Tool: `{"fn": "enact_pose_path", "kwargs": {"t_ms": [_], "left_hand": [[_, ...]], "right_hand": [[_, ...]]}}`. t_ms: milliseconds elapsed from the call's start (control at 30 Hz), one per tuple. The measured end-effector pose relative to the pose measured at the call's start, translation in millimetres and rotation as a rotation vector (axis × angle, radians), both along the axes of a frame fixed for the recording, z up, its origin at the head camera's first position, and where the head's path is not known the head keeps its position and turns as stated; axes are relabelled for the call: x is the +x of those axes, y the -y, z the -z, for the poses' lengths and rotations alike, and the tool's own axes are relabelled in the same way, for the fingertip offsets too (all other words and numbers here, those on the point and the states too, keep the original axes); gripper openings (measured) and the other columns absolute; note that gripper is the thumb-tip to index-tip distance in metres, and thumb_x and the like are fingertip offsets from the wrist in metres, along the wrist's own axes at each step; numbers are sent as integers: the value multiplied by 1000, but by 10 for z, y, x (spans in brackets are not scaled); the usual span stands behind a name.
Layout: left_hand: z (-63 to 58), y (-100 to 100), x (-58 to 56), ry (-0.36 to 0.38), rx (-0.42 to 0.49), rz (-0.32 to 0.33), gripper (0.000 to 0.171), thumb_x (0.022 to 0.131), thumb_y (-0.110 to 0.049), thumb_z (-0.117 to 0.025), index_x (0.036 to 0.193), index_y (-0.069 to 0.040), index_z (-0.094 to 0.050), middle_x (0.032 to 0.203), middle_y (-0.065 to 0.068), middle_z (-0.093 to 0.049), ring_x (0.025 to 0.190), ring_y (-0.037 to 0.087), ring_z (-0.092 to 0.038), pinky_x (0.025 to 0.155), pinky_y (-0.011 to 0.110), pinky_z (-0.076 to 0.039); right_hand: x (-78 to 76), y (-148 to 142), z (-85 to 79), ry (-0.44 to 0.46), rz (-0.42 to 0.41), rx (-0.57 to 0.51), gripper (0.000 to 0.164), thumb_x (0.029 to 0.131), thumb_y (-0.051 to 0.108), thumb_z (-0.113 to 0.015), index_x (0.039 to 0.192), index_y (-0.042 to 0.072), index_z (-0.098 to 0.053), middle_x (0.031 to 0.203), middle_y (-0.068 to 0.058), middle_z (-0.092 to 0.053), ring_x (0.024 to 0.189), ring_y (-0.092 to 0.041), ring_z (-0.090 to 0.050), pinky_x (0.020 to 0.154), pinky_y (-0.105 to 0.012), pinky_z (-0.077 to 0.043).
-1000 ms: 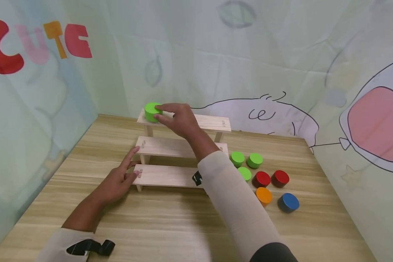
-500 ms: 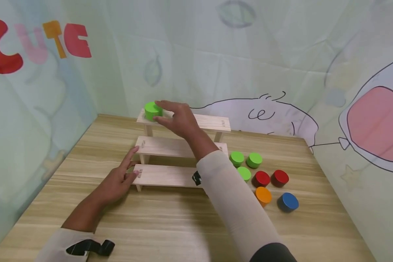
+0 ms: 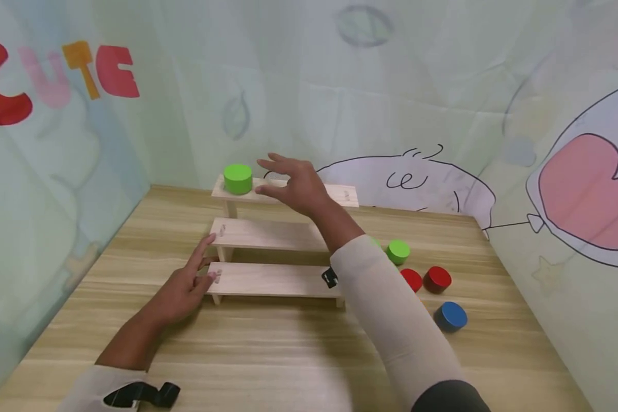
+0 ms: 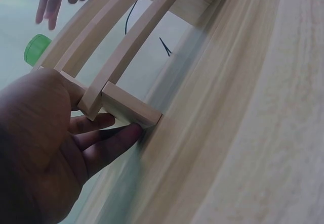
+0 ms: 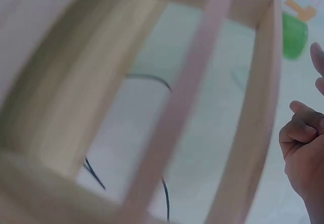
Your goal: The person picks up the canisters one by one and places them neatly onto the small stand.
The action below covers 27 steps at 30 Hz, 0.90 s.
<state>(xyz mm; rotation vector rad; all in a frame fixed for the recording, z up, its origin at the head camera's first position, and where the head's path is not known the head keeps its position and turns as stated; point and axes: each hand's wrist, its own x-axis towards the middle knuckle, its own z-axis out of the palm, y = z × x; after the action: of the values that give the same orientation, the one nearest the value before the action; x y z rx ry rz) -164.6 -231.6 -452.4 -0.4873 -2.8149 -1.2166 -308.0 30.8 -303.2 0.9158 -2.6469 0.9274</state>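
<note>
A three-tier wooden display stand (image 3: 273,280) stands on the table. One green disc block (image 3: 238,179) sits on the left end of its top tier. To the right of that block, my right hand (image 3: 301,183) hovers by the top tier with thumb and fingers spread apart, a gap between them and the block. My left hand (image 3: 185,286) rests against the stand's left end, its index finger at the middle tier and its thumb at the bottom tier. In the left wrist view, fingertips (image 4: 134,132) touch the stand's side support. The right wrist view looks through the stand's frame.
Right of the stand are another green block (image 3: 398,252), two red blocks (image 3: 437,280) and a blue block (image 3: 450,316). My right sleeve (image 3: 386,309) partly covers others. A printed cloth backdrop (image 3: 278,74) hangs behind and beside the wooden table (image 3: 268,355).
My right hand has let go of the green block and drawn away to the right, leaving it on the top tier. The left hand has stayed at the stand's left end.
</note>
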Motion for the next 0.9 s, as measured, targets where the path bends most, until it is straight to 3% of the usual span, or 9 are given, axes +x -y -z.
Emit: {"fn": "enact_pose_path", "kwargs": {"t_ms": [100, 167, 233, 400, 467, 767, 900], "left_hand": [[2, -5, 7, 2, 6, 0, 76, 106, -20, -44, 157, -42, 7, 145, 32, -48, 98, 28, -72, 85, 44, -55], [-5, -6, 9, 8, 12, 2, 76, 106, -20, -44, 157, -42, 7, 145, 33, -47, 105, 34, -70, 87, 49, -54], [-21, -5, 6, 10, 7, 1, 76, 106, -20, -45, 158, -41, 7, 145, 33, -47, 98, 32, -72, 85, 45, -55], [-59, 6, 3, -6, -12, 0, 77, 105, -18, -46, 158, -38, 6, 144, 32, -49, 78, 14, -68, 75, 29, -49], [-58, 9, 3, -10, -15, 3, 77, 105, -18, -46, 159, -38, 6, 144, 32, -49, 83, 13, -70, 75, 27, -50], [-37, 0, -8, -7, -2, 7, 77, 105, -18, -45, 158, -41, 6, 144, 32, -49, 103, 32, -71, 87, 49, -53], [-32, 2, -14, -5, 0, 8, 77, 105, -18, -45, 158, -41, 6, 145, 32, -48, 104, 33, -71, 87, 49, -54]], "right_hand": [[-29, -181, -77, 4, 14, 3, 60, 83, 49, -76, 138, 35, -58, 153, 6, -48, 144, -15, -43, 114, -36, -40], [-49, -309, -117, 8, 29, 12, 60, 83, 50, -76, 138, 35, -58, 152, 6, -49, 144, -16, -43, 114, -37, -41], [-76, -439, -141, 18, 46, 22, 60, 82, 52, -76, 137, 35, -59, 152, 7, -49, 144, -15, -43, 113, -37, -42], [-173, -755, -145, 47, 106, 47, 60, 82, 54, -75, 137, 37, -59, 152, 9, -49, 143, -14, -43, 108, -36, -46], [-220, -876, -131, 55, 133, 50, 59, 82, 54, -75, 136, 36, -60, 151, 9, -49, 143, -15, -43, 110, -38, -45], [-430, -1445, -31, 166, 280, -19, 61, 80, 58, -75, 134, 33, -63, 149, 7, -52, 146, -18, -40, 117, -44, -35], [-482, -1660, 21, 216, 333, -65, 60, 80, 57, -76, 132, 29, -65, 148, 2, -55, 145, -21, -41, 116, -46, -36]]}}
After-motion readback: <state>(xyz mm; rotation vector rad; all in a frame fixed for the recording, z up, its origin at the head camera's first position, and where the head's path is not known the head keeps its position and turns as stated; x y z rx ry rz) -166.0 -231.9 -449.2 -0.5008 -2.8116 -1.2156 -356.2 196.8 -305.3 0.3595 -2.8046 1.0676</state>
